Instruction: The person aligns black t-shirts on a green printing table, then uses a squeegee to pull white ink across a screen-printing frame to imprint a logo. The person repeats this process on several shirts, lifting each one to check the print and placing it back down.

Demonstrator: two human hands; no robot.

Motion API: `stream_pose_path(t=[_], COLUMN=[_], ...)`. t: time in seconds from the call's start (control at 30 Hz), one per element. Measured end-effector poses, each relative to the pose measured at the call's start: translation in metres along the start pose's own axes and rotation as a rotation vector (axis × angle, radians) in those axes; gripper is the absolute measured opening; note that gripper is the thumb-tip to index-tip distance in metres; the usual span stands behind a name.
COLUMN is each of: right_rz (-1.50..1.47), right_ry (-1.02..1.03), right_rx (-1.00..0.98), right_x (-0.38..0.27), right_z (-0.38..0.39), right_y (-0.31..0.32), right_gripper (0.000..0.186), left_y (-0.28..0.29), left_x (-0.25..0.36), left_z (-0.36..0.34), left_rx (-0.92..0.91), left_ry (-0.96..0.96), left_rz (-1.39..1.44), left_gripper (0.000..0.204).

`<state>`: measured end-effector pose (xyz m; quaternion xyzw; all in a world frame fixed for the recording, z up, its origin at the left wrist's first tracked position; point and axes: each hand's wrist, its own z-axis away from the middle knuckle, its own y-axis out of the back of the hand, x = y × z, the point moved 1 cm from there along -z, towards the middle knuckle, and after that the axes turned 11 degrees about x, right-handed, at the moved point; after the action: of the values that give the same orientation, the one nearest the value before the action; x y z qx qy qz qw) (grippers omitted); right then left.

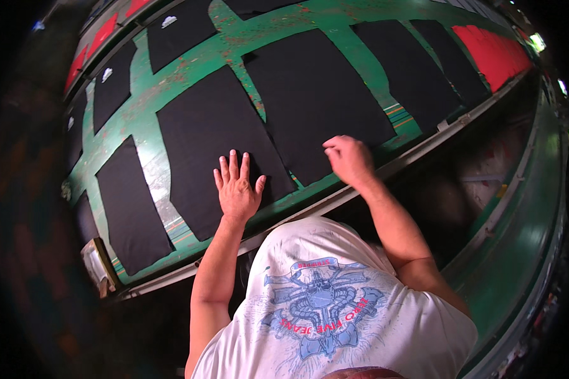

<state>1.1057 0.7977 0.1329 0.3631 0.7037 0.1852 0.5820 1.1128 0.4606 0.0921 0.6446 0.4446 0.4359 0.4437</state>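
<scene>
Green worktable (164, 91) laid with black fabric panels (208, 120).
The left hand (237, 192) lies flat, fingers spread, on one panel; the right hand (349, 161), loosely curled, is over the near part of the next panel (316, 95); whether it touches or pinches cloth, I cannot tell. Red fabric (493, 54) lies well apart, to the right hand's right.

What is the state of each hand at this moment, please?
Left hand: open, palm down on a black fabric panel.
Right hand: curled, over the next black panel; whether it holds anything cannot be told.
</scene>
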Motion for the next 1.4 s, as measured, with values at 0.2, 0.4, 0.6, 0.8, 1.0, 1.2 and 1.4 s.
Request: stream_pose_path(t=[0.2,0.4,0.6,0.8,1.0,1.2,1.4], right_rz=[0.444,0.570,0.617,0.503,-0.675,-1.026,-0.924], right_ry=[-0.255,-0.298,-0.450,-0.501,-0.577,-0.616,-0.363], right_rx=[0.150,0.107,0.056,-0.169,-0.145,-0.188,-0.188], right_x=[0.074,0.106,0.118,0.136,0.157,0.163,0.110], right_z=[-0.003,0.004,-0.033,-0.058,-0.086,-0.144,-0.268], right_y=[0.082,0.102,0.103,0.102,0.102,0.111,0.109], right_gripper=[0.010,0.014,0.029,0.036,0.025,0.022,0.025], left_y=[0.002,-0.001,0.015,0.002,-0.024,-0.035,0.053], left_x=[0.001,-0.001,0.034,0.131,0.186,0.168,0.118], left_z=[-0.003,-0.004,-0.004,-0.010,-0.028,-0.051,-0.174], left_rx=[-0.015,-0.040,0.022,0.012,0.144,0.254,0.732], left_ry=[-0.006,-0.017,-0.067,-0.302,-0.135,0.068,0.181], left_rz=[0.037,0.022,0.157,0.318,0.233,0.142,0.226], left_gripper=[0.079,0.080,0.082,0.063,0.069,0.055,0.035])
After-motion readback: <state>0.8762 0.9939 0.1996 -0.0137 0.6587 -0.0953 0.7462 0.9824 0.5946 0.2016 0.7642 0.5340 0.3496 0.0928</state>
